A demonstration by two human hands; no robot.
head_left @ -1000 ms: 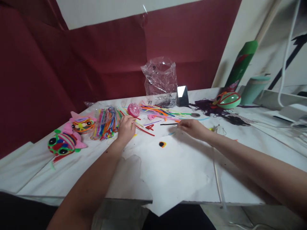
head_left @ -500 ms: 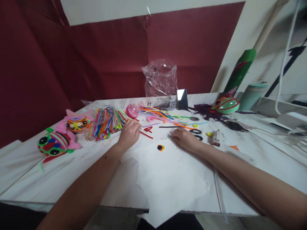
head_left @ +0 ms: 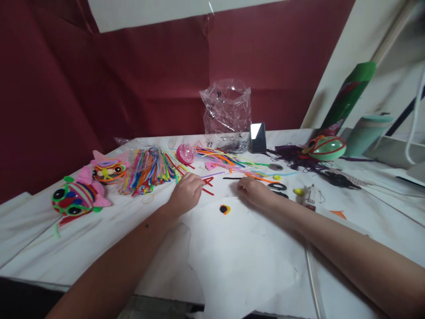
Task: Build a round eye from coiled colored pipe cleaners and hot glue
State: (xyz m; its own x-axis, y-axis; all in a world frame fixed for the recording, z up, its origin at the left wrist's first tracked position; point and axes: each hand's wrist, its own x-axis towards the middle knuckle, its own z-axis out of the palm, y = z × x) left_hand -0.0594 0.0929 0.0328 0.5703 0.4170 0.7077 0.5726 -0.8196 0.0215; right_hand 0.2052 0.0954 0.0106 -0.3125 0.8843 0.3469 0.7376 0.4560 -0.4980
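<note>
My left hand (head_left: 188, 193) rests low over the table with its fingers curled, beside short red pipe cleaners (head_left: 208, 192). Whether anything is inside its fingers is hidden. My right hand (head_left: 255, 191) is also closed, fingertips down, just by a black pipe cleaner (head_left: 229, 178) and black-handled scissors (head_left: 277, 186). What it pinches, if anything, does not show. Between and below the hands, a small black, orange and yellow eye-like piece (head_left: 224, 209) lies on a torn white sheet (head_left: 242, 257).
Left are a bundle of coloured pipe cleaners (head_left: 149, 173) and two decorated fish-like toys (head_left: 75, 199). Behind stand a pink plastic dome (head_left: 185, 154), a clear bag (head_left: 227, 110) and a phone (head_left: 258, 138). A glue gun (head_left: 312, 197) and a green balloon-like piece (head_left: 327, 148) are right.
My left hand has moved slightly right, nearer the red pipe cleaners. The right hand stays near the scissors, its fingers drawn in. The view has shifted a little.
</note>
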